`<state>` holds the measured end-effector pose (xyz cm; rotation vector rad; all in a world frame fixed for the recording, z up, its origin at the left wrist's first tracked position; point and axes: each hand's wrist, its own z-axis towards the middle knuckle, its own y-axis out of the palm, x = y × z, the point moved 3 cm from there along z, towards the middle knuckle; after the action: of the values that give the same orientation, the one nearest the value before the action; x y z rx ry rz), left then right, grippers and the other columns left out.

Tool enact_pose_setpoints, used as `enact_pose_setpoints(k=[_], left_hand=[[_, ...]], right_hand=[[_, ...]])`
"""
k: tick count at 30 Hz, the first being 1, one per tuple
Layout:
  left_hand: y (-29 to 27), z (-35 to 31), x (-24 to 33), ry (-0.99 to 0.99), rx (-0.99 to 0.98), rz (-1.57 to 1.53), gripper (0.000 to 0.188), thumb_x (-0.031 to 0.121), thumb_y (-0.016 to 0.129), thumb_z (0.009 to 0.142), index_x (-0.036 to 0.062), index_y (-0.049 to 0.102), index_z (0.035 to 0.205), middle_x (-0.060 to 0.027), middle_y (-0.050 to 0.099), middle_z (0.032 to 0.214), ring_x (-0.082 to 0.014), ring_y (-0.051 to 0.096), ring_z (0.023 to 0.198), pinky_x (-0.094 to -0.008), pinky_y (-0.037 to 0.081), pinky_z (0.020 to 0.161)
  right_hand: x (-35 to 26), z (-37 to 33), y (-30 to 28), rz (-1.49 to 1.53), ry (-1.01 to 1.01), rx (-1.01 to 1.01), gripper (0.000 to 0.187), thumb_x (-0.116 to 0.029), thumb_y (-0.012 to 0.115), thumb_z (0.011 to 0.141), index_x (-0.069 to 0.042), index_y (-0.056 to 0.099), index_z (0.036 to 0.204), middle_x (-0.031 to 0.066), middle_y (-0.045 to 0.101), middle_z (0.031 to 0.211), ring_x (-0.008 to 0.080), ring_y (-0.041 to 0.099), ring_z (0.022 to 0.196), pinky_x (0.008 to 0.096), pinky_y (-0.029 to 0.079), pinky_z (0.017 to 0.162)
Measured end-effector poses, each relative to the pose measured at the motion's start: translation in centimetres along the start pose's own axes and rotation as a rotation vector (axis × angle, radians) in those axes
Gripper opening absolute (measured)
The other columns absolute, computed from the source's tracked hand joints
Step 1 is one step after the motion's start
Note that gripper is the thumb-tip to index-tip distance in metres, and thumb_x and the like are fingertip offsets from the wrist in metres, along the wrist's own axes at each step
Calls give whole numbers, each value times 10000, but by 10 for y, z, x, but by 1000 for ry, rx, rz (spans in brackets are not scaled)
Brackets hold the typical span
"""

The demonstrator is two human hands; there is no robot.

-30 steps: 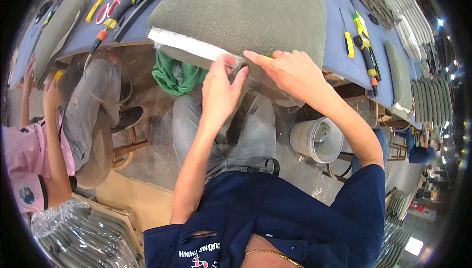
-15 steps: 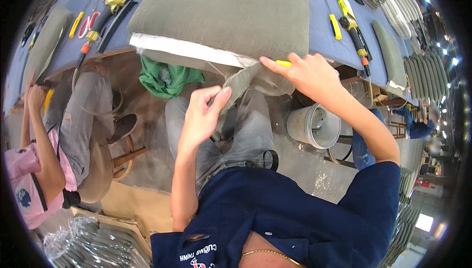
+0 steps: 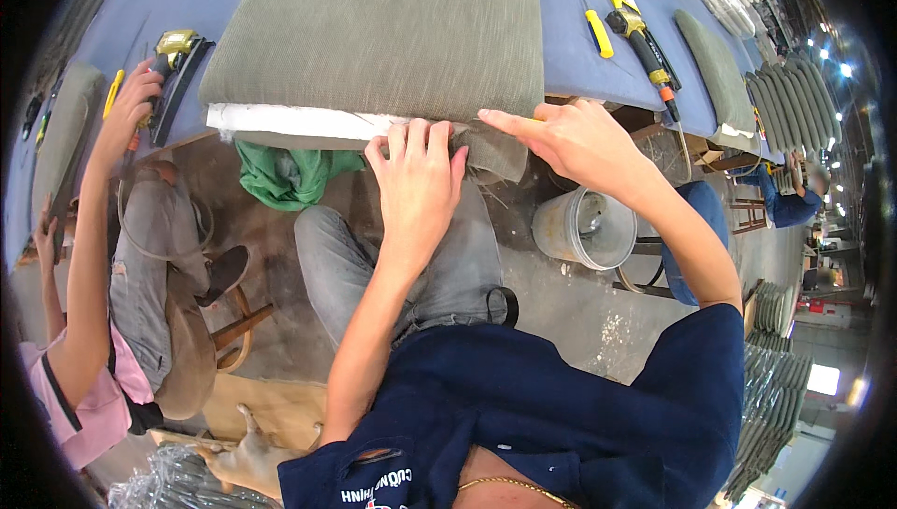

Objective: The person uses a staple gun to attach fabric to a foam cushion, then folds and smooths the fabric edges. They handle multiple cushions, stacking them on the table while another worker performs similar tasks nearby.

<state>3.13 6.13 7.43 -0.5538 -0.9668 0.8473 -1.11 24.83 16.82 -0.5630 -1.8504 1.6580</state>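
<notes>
Lying at the near edge of the blue surface (image 3: 561, 51), a green-grey cushion (image 3: 383, 28) overhangs that edge a little, its white underside (image 3: 280, 121) showing along the front. The left hand (image 3: 416, 182) is flat, fingers together, pressed up against the loose fabric flap (image 3: 491, 154) that hangs from the cushion's front edge near its right corner. The right hand (image 3: 570, 140) sits just beside it at that corner, forefinger stretched toward the left and the other fingers curled around a thin yellow object (image 3: 534, 120), mostly hidden, so what it is cannot be told. Behind the cushion's right side, on the surface, lie a yellow knife (image 3: 599, 33) and a yellow-and-black tool (image 3: 640, 37). A grey bucket (image 3: 587, 229) stands on the floor under the right forearm, and a green cloth (image 3: 285, 177) hangs below the edge to the left. At the surface's left edge another person's hand (image 3: 131, 103) grips a yellow stapler (image 3: 176, 47).
</notes>
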Motion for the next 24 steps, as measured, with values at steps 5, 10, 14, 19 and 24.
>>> enact_pose_setpoints(k=[5,10,14,19,24], left_hand=[[0,6,-7,-39,-82,-153,207,241,735,940,39,701,972,-71,704,921,-300,589,957,-499,378,970],[0,14,-17,-57,-145,-402,168,227,716,943,63,721,903,-61,703,855,-284,584,911,-457,371,908],[-21,1,-17,-35,-217,-446,255,259,718,954,29,671,853,-56,652,812,-265,543,866,-411,380,912],[-34,4,-19,-57,-372,-421,214,236,760,923,33,697,934,-117,693,903,-293,590,881,-432,407,913],[-14,14,20,-41,-319,-250,354,321,761,937,36,665,1123,-165,740,1049,-381,664,1018,-468,391,1006]], right_hand=[[-1,7,6,-69,-34,-32,646,-115,624,954,-316,500,1555,91,636,753,293,636,629,421,498,597],[-16,14,0,-213,-35,-100,718,-98,627,908,-342,479,1567,93,654,787,276,674,646,389,524,587],[-2,-18,11,-223,-5,-136,765,-96,625,899,-361,436,1592,93,653,794,266,676,623,385,535,570],[-1,-44,16,-170,81,-94,745,-121,654,911,-368,452,1584,84,633,759,263,655,588,400,514,539],[12,-42,20,-16,65,-33,699,-167,673,942,-353,458,1580,79,583,697,274,626,561,398,487,508]])
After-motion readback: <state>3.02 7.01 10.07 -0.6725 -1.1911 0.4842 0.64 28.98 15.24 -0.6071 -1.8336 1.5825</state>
